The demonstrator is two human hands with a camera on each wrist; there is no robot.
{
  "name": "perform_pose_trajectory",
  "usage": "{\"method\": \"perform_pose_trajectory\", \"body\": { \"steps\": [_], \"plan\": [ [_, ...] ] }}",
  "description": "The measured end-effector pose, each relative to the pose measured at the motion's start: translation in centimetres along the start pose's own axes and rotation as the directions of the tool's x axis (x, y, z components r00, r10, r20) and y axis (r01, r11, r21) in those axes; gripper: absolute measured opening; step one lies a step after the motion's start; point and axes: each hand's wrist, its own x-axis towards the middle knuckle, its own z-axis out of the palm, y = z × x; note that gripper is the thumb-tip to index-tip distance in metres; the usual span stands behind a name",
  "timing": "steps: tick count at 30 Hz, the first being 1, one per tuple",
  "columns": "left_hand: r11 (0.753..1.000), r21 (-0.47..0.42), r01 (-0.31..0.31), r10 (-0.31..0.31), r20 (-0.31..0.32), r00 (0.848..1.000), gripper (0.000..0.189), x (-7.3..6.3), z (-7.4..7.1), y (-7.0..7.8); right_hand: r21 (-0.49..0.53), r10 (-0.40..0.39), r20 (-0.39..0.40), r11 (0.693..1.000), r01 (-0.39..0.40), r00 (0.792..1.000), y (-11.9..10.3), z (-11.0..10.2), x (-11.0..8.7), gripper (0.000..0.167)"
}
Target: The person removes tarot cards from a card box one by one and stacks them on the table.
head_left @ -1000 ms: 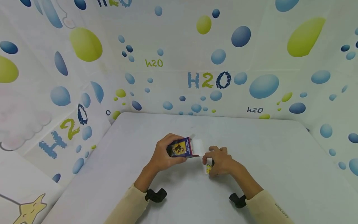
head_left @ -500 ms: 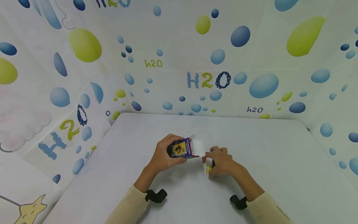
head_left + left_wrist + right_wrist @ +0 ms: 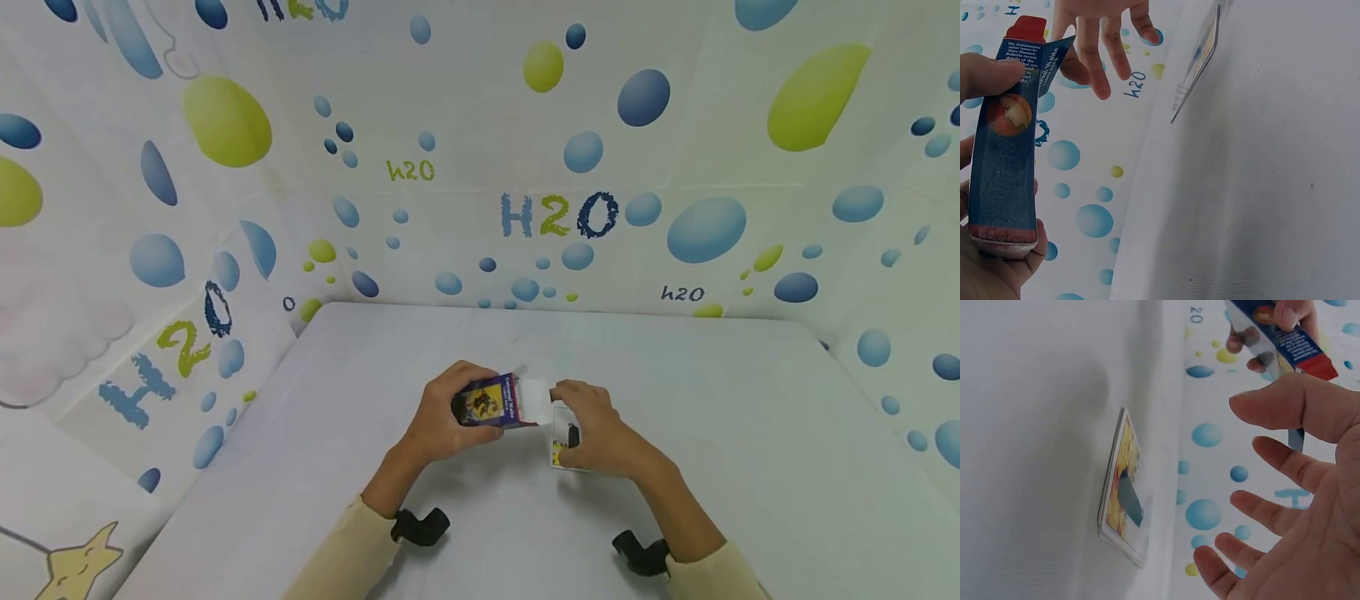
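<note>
In the head view, my left hand [image 3: 438,412] grips a dark blue card box [image 3: 487,402] printed with "Universal Waite". Its white end flap [image 3: 535,402] stands open toward the right. A small stack of picture cards [image 3: 1124,487] lies flat on the table, with a yellow and dark picture on top. Over the stack is my right hand [image 3: 600,427], fingers spread and apart from the cards in the right wrist view. The left wrist view shows the box's narrow blue side with red ends [image 3: 1007,169], fingers and thumb around it. Whatever is inside the box is hidden.
A white table [image 3: 420,350] lies under both hands. Behind and beside it hang white sheets [image 3: 480,108] printed with blue and green dots and "H2O" lettering. Black wrist mounts [image 3: 420,527] stick out from both forearms, low over the table.
My right hand's fingers were curled down at the cards; they have come off and spread, showing more of the stack. The left hand still holds the box, almost unmoved.
</note>
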Motion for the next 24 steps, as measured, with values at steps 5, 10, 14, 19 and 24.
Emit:
{"method": "perform_pose_trajectory", "body": {
  "steps": [5,10,14,19,24],
  "plan": [
    [0.999,0.034,-0.010,0.009,0.030,1.000,0.065,-0.1,0.1,0.1,-0.034,-0.016,-0.043,0.999,0.014,0.999,-0.6,0.1,-1.0,0.068],
    [0.998,0.058,-0.031,0.028,0.038,0.999,0.065,-0.3,0.0,0.3,-0.059,-0.005,-0.117,0.998,-0.002,0.993,-1.0,0.2,-1.9,0.055],
    [0.997,0.067,-0.046,0.043,0.051,0.998,0.065,-0.3,0.0,0.4,-0.017,0.035,-0.174,0.999,-0.039,0.984,-1.2,0.4,-2.3,0.050],
    [0.997,0.058,-0.050,0.046,0.073,0.996,0.067,-0.3,0.1,0.6,0.079,-0.002,-0.302,0.997,0.027,0.953,-1.5,0.4,-2.6,0.038],
    [0.997,0.040,-0.066,0.061,0.111,0.992,0.067,-0.1,0.5,0.8,0.159,-0.086,-0.427,0.973,0.168,0.900,-1.2,0.8,-2.4,0.019]
  ]
}}
